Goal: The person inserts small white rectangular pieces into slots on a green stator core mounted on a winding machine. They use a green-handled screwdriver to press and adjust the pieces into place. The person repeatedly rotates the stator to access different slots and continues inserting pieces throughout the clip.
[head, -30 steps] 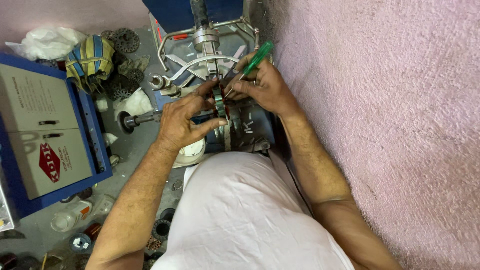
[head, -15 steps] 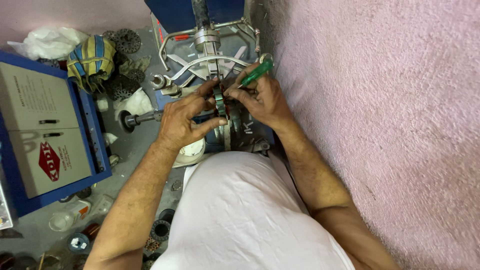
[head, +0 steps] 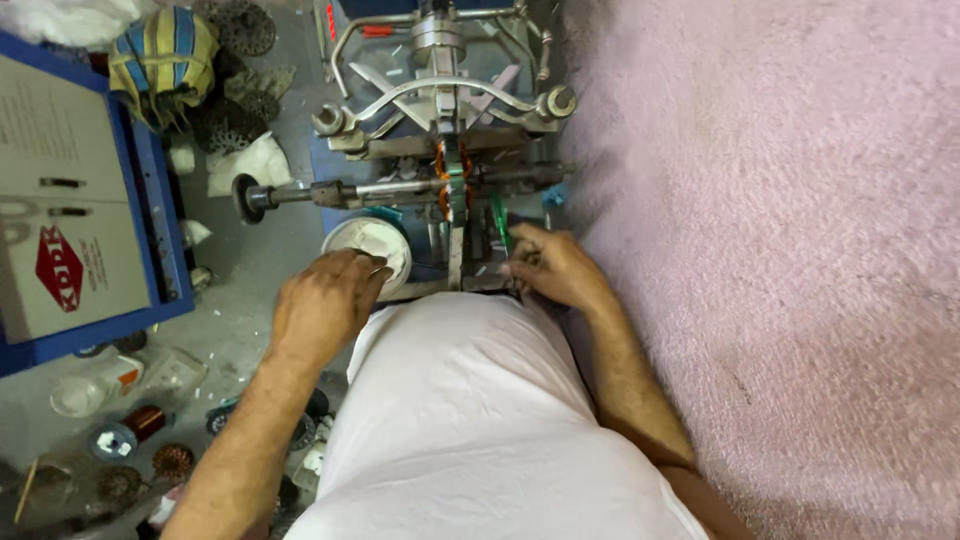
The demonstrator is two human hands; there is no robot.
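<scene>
Head view, looking down past a white-clad torso (head: 470, 420) to a grey floor (head: 240, 330) crowded with parts. The left hand (head: 325, 300) reaches over a round white container (head: 368, 240), its curled fingers (head: 372, 268) lying against the near rim; whether they pinch anything cannot be told. The right hand (head: 550, 268) rests just beside the base of a metal winding machine (head: 445, 150) and is closed around a green-handled tool (head: 499, 222), which points away from the body toward the machine. At the machine's centre sits a ring wound with copper wire (head: 452, 172), mounted on a horizontal shaft (head: 330, 192) that ends in a dark round knob (head: 243, 197) on the left. Curved bright metal arms (head: 420, 100) arch above the shaft, ending in ring-shaped heads on both sides. A flat metal bar (head: 456, 245) runs from the wound ring down toward the torso, between the two hands.

Left of the machine lies an open blue case (head: 150, 200) with a pale lid panel. Behind it rest a bundle of yellow and blue striped cloth (head: 160, 55) and dark toothed discs (head: 245, 28). A small spool of copper wire (head: 145, 425) lies near the left forearm. A pink textured wall (head: 780, 250) fills the right side.
</scene>
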